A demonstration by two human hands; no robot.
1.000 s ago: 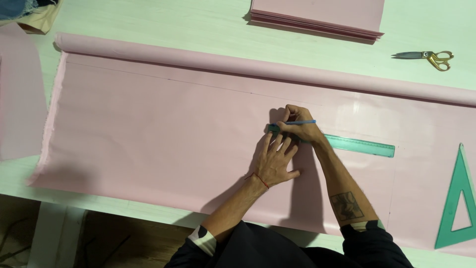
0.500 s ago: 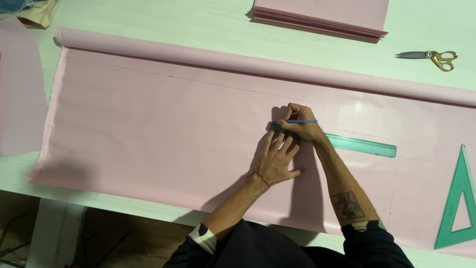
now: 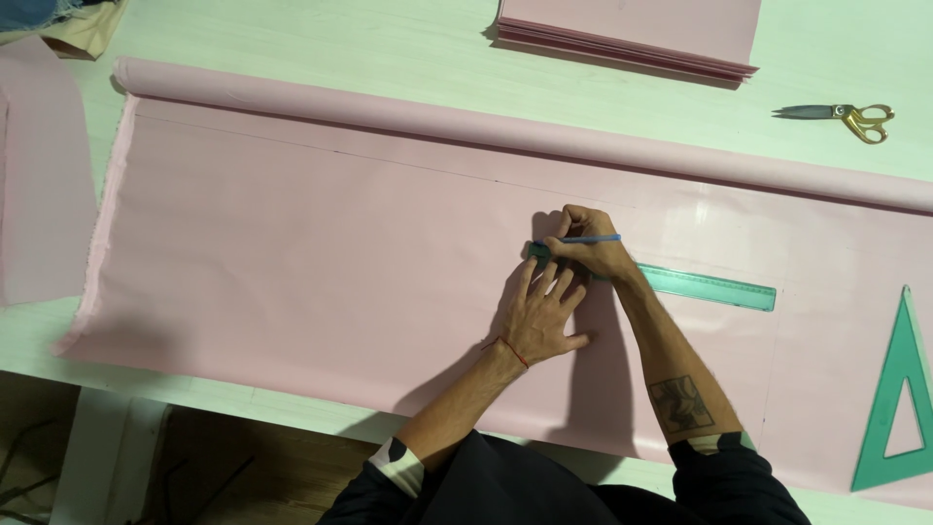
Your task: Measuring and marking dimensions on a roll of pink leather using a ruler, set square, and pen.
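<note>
1. Two hands meet near the middle of the frame. The right hand (image 3: 583,255) has its fingers pinched together around a thin blue pencil (image 3: 591,238), which lies almost level with its tip pointing left, at the left end of the green ruler (image 3: 705,286).
2. The left hand (image 3: 544,316) lies flat just below it, palm down, fingers spread apart and pointing up the frame; its fingertips press on the ruler's left end and the pink fabric (image 3: 311,253). It grips nothing.
3. The right forearm runs down to the lower right, bare, with a dark tattoo near the elbow. The left forearm comes up from the bottom centre, with a thin red thread round the wrist. Both sleeves are dark.
4. The ruler is a long, flat, translucent strip slanting slightly down to the right across the fabric.
5. The fabric is smooth and matte, spread wide over the pale table (image 3: 292,44); its upper edge is still rolled into a long tube.
6. A green set square (image 3: 892,389) lies at the right edge, gold-handled scissors (image 3: 844,117) at the upper right, and a stack of folded pink sheets (image 3: 632,29) at the top centre.
</note>
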